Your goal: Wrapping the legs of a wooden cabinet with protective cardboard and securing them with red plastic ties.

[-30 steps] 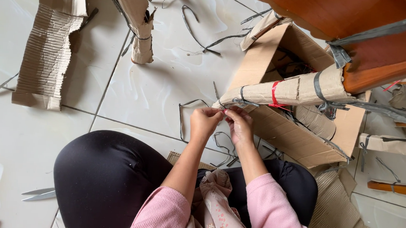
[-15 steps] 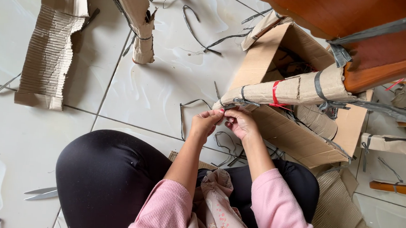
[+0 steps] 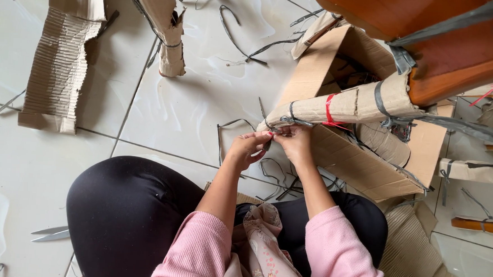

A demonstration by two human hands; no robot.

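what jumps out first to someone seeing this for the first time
First, the left hand and right hand meeting mid-frame at the tip of a cardboard-wrapped furniture leg tied with grey strapping and a red band. Next, torn corrugated cardboard on the white tiles at upper left, and scissors beside the knee at lower left.

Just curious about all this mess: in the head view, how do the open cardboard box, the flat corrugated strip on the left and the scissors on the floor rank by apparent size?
1. Open cardboard box, largest.
2. Corrugated strip.
3. Scissors, smallest, partly hidden by the knee.
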